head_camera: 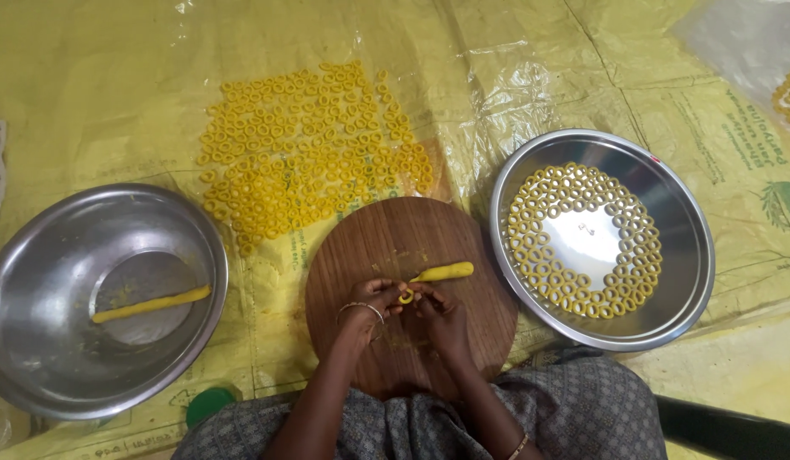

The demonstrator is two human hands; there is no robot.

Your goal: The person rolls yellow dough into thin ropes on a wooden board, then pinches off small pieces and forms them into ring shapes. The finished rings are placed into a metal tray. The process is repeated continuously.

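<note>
Seen from above, the left hand (371, 298) and the right hand (437, 308) meet over a round wooden board (373, 243), and together their fingertips pinch a small yellow dough ring (406, 296) between them, so both hands are closed on that one piece. A thin bangle sits on the left wrist. Just beyond the fingers, a short roll of yellow dough (446, 273) lies on the board, its near end tapering toward the ring; whether it touches the ring cannot be made out. The board rests on a yellow plastic sheet (105, 94) that covers the whole surface. Past the board's far edge, a wide patch of finished dough rings (310, 145) is laid out flat on the sheet, packed close together, with the nearest ones just beside the board's rim. To the right of the board stands a shallow steel bowl (680, 290) in which more rings (620, 273) are arranged in a broad band around a bare centre. To the left, well apart from the hands, a deeper steel bowl (37, 341) holds a single long yellow dough stick (152, 304) lying across its bottom. A green lid (209, 402) peeks out near that bowl's lower rim. The person's lap, in grey patterned cloth (574, 409), fills the bottom edge of the view.
</note>
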